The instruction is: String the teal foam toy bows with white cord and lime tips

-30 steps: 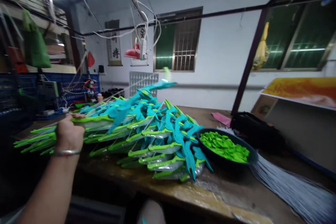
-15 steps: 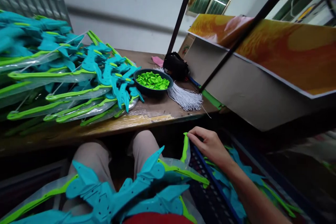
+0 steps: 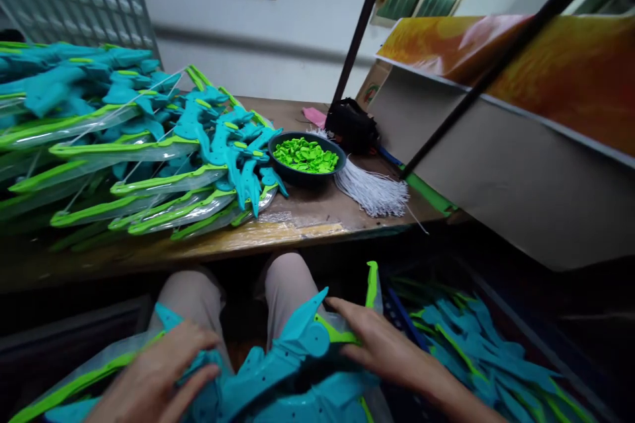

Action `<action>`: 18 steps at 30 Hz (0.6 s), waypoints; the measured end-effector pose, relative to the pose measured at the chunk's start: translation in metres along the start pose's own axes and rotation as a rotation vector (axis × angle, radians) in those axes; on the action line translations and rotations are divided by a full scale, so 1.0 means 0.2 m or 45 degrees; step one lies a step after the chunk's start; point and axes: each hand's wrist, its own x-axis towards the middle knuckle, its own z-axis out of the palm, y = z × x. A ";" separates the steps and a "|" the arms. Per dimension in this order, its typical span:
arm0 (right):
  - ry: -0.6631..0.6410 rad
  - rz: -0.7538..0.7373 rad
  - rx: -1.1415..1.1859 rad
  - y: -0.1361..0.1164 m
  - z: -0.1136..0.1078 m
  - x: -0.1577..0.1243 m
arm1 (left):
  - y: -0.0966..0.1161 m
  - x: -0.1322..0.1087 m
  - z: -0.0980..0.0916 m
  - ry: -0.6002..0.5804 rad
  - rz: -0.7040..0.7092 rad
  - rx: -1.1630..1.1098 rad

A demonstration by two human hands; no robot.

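The turquoise winged piece (image 3: pixel 278 363) lies across the lap (image 3: pixel 290 284), the left hand (image 3: pixel 161 370) resting on it with fingers half curled and the right hand (image 3: pixel 380 337) with thumb and forefinger parted about its green wing edge (image 3: pixel 338 332) — whether either truly grips, I cannot tell. It looks partway done, as no green oval shows on its visible face, whereas several pieces in the heap (image 3: pixel 225 162) on the bench (image 3: pixel 317 208) carry green ovals (image 3: pixel 231 125) and seem finished. Much appears left: a well-filled bowl (image 3: pixel 307 178) of green bits (image 3: pixel 307 155), and similar pieces (image 3: pixel 489 337) in a crate (image 3: pixel 403 314).
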 end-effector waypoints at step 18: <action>0.114 -0.195 0.548 -0.27 -0.30 0.17 | -0.03 0.09 -0.01 -0.210 0.266 0.090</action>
